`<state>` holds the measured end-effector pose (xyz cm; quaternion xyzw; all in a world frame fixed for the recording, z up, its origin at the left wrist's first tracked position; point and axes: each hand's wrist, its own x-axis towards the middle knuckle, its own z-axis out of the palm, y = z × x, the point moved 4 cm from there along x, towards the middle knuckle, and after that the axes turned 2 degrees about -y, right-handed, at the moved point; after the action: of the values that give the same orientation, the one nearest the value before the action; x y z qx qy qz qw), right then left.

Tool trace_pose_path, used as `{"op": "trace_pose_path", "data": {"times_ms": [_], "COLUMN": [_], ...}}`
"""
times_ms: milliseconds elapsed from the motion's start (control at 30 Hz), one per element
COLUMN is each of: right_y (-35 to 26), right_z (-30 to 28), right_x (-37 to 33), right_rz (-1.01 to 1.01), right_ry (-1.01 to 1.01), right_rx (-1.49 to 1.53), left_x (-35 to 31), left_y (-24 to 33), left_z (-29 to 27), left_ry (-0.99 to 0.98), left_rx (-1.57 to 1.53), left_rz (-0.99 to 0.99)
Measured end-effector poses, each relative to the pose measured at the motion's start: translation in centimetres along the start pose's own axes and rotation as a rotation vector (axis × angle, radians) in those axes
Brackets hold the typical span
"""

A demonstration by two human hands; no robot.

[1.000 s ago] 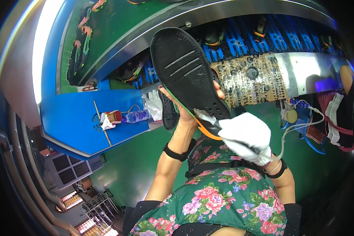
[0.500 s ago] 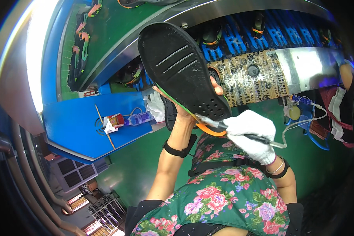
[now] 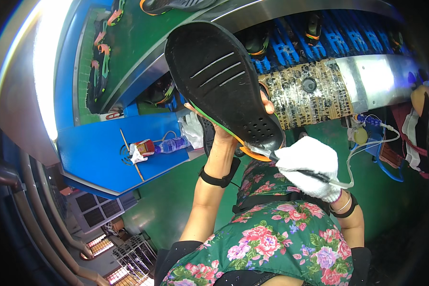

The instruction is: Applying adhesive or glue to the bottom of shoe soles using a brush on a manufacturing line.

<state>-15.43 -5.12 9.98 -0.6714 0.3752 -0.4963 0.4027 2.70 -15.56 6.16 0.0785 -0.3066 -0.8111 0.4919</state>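
My bare left hand [image 3: 225,135] is closed around a shoe [image 3: 209,71], its black underside turned up toward me. The thumb wraps over one side and fingertips show at the other. Three pale lines cross the forefoot, small holes dot the heel area, and green and orange trim runs along the edge. In a white knit glove, my right hand [image 3: 310,167] grips a brush [image 3: 266,153] with a thin hose trailing from its handle. The bristles touch the heel end beside the orange trim, where the surface looks wet and shiny. Another dark shoe shows partly behind the left wrist.
A blue side table [image 3: 100,155] at left bears a plastic bottle [image 3: 172,144], a red container [image 3: 145,147], a stick and a white glove [image 3: 191,128]. Ahead lie a cardboard-covered ledge [image 3: 314,93] and a blue slatted rack [image 3: 338,43] with shoes. A green belt [image 3: 148,38] carries more shoes.
The brush tip has shifted slightly from the orange side edge onto the heel end. The heel surface there looks shinier. The shoe stays in my left hand, and the whole view has shifted a little.
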Motion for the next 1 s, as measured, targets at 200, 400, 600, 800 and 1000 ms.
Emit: {"op": "trace_pose_path", "data": {"times_ms": [200,400,600,800,1000], "right_y": [-0.9,-1.5,-2.3,-1.0,1.0], "right_z": [-0.1,0.7,0.6,-0.6,-0.3], "right_x": [-0.2,-1.2,-1.4,-2.0,-2.2], "right_rz": [-0.046,-0.181,-0.198,-0.006,0.077], "right_ry": [-0.036,-0.020,-0.016,0.164,0.024], "right_rx": [-0.092,-0.132,-0.137,-0.136,0.217], "left_x": [0.2,0.4,-0.2,0.0,-0.5], "left_y": [-0.2,-0.8,-1.5,-1.9,-2.5], "left_z": [-0.2,-0.5,-1.6,-0.9,-1.2], "left_ry": [0.032,0.033,0.129,0.113,0.125], "left_rx": [-0.010,-0.102,-0.083,-0.069,-0.013], "left_rz": [-0.047,-0.041,-0.107,-0.110,-0.201]}}
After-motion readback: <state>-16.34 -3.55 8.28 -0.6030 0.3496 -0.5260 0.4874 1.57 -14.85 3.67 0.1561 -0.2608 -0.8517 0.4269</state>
